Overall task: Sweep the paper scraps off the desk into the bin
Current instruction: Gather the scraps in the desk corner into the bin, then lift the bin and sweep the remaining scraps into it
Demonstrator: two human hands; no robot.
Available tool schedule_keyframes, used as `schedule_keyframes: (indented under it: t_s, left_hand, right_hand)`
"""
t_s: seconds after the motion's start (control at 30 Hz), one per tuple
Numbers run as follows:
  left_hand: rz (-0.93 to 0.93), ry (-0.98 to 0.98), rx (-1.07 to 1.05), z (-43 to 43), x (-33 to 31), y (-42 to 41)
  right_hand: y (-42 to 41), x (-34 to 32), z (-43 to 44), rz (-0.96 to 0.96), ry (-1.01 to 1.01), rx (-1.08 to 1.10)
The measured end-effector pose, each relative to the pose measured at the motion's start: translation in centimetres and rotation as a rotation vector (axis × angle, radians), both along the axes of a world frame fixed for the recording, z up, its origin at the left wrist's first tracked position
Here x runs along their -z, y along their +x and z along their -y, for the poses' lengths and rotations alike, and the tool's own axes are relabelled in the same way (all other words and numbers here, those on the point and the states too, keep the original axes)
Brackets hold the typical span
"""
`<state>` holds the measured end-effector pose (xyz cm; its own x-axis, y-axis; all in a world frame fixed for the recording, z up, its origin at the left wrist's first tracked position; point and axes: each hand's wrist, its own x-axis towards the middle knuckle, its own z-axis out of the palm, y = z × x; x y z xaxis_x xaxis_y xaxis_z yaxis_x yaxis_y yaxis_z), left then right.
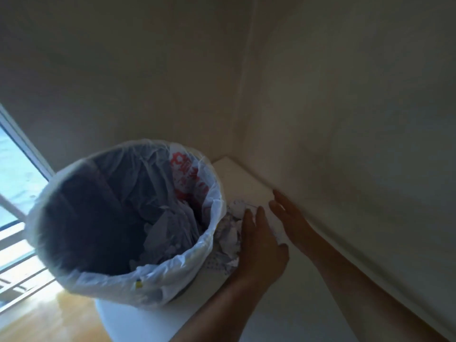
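A round white bin lined with a white plastic bag with red print sits against the left edge of the white desk. Crumpled paper scraps are piled at that edge, touching the bag's rim. My left hand lies flat against the scraps on their right side, fingers pointing away from me. Beside it, my right hand is flat and open on the desk near the wall, with a bit of paper between the two hands. More crumpled paper lies inside the bin.
A cream wall runs along the desk's right side and meets another wall behind the bin. At the left are a window and a railing. Wooden floor shows below the bin.
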<state>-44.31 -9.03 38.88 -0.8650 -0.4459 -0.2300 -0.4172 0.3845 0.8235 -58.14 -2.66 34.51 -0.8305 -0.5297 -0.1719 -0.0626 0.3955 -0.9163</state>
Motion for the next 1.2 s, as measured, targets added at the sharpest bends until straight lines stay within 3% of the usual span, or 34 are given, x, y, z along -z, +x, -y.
schedule_keyframes:
  t_s: [0.17,0.27,0.33,0.43,0.5,0.57,0.63,0.7,0.9,1.07,1.2]
  left_hand:
    - [-0.205,0.161,-0.145,1.9,-9.7,1.3]
    - [-0.267,0.202,-0.159,5.4,-15.1,4.1]
    - [-0.303,0.091,-0.159,8.8,-18.1,7.0]
    - [-0.228,-0.24,-0.266,14.8,-19.5,11.9]
    - [-0.072,-0.477,-0.38,18.6,-18.5,15.0]
    - [0.147,-0.578,-0.475,21.3,-16.4,17.7]
    - [0.246,-0.456,-0.531,22.7,-14.4,19.6]
    - [0.15,-0.21,-0.548,23.3,-12.8,20.6]
    - [-0.028,0.33,-0.546,24.8,-10.8,21.6]
    - [0.009,0.533,-0.568,26.6,-11.3,25.4]
    - [0.086,0.505,-0.535,30.4,-12.9,31.3]
  right_hand:
    - [2.4,-7.9,0.9,-0.067,-0.117,0.024]
    - [5.2,-13.1,2.6,0.007,-0.141,0.046]
    - [7.7,-15.8,3.9,0.006,-0.096,0.0]
    - [11.2,-17.8,6.5,-0.102,0.023,-0.086]
    - [13.1,-18.0,8.3,-0.184,0.101,-0.134]
    - [14.4,-17.7,9.7,-0.255,0.185,-0.121]
    - [15.0,-17.5,10.4,-0.351,0.275,-0.05]
    - [14.9,-17.3,10.6,-0.419,0.366,0.011]
    - [15.6,-16.4,10.3,-0.308,0.408,0.044]
    - [19.3,-16.5,10.8,-0.224,0.341,0.038]
    - [25.2,-15.6,13.0,-0.117,0.238,-0.006]
